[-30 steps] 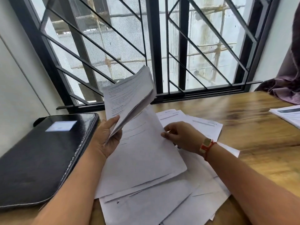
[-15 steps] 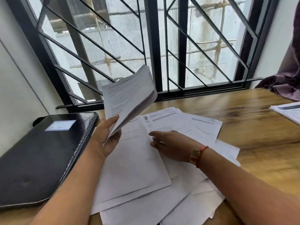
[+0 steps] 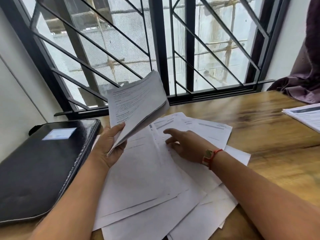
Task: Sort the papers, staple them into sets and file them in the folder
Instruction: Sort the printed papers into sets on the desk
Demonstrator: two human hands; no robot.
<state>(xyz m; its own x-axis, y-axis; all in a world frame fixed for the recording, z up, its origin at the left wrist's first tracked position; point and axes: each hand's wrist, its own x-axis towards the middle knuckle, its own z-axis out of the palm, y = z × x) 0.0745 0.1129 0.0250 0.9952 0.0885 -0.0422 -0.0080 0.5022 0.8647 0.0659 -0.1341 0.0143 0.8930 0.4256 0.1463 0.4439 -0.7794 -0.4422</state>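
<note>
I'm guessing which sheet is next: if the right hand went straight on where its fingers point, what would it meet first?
Probably the printed sheet ahead of its fingers; the right hand points left, low over the papers. Beyond hangs the stack in the left hand; depth is unclear.

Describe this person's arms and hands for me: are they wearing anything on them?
Both forearms are bare, with no sleeves in view and no gloves. The left hand and its wrist carry nothing visible. At the wrist of the right hand sits a red thread beside a small gold-coloured rectangular piece, perhaps a watch.
</note>
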